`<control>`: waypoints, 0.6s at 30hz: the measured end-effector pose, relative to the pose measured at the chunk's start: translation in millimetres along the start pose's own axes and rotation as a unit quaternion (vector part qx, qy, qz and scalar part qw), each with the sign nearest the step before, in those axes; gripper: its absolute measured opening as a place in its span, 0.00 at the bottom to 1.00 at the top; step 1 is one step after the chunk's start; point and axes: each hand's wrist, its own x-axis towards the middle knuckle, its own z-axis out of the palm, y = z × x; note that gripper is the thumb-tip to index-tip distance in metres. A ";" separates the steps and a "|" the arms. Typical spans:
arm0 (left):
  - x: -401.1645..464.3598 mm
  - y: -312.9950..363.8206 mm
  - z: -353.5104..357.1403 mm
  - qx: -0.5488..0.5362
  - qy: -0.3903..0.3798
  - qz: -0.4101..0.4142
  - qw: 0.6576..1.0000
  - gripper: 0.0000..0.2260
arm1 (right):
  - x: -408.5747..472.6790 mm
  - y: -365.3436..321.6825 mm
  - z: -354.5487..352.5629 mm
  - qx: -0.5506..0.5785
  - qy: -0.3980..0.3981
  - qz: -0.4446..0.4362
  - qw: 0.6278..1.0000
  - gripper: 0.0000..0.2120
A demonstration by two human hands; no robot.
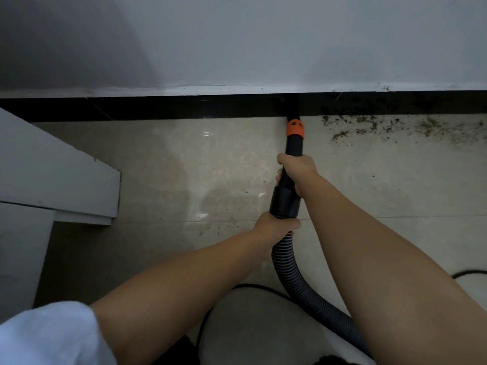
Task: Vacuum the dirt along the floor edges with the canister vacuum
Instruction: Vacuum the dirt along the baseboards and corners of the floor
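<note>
A black vacuum nozzle (293, 143) with an orange collar points at the black baseboard (184, 108), its tip touching the floor edge. My right hand (297, 171) grips the black tube just behind the collar. My left hand (274, 225) holds the cuff where the ribbed grey hose (290, 272) joins the tube. The hose curves down to the lower right and out of view. Dark dirt (395, 127) lies scattered along the floor edge to the right of the nozzle. Left of the nozzle the edge looks clean.
A white door frame or cabinet corner (60, 177) juts in from the left. A black power cord (469, 272) lies on the beige tile floor (184, 167) at the right, and another cord loop runs near the bottom. A few crumbs dot the tile near my left hand.
</note>
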 end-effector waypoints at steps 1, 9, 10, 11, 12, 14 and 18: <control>-1.4 -2.5 -4.7 -0.007 0.009 -0.001 1.000 0.05 | -1.6 1.8 7.1 -0.007 -0.007 -0.002 1.000 0.09; -14.5 -19.6 -40.3 -0.083 0.082 -0.006 0.993 0.07 | -18.2 8.5 63.5 -0.054 -0.093 -0.010 0.994 0.09; -15.2 -21.7 -46.0 -0.090 0.093 -0.006 0.992 0.09 | -20.7 9.0 71.5 -0.060 -0.106 -0.009 0.993 0.09; -17.1 -23.2 -51.9 -0.099 0.103 -0.007 0.990 0.12 | -23.3 9.7 79.5 -0.065 -0.119 -0.008 0.991 0.10; -17.8 -25.7 -57.7 -0.108 0.111 -0.008 0.988 0.13 | -25.9 10.7 87.4 -0.070 -0.131 -0.006 0.989 0.10; -20.1 -31.6 -67.9 -0.122 0.122 -0.012 0.985 0.15 | -31.7 13.6 100.3 -0.080 -0.151 -0.005 0.985 0.09; -28.1 -41.6 -74.4 -0.115 0.124 -0.007 0.986 0.15 | -40.4 21.0 106.2 -0.089 -0.162 0.001 0.983 0.09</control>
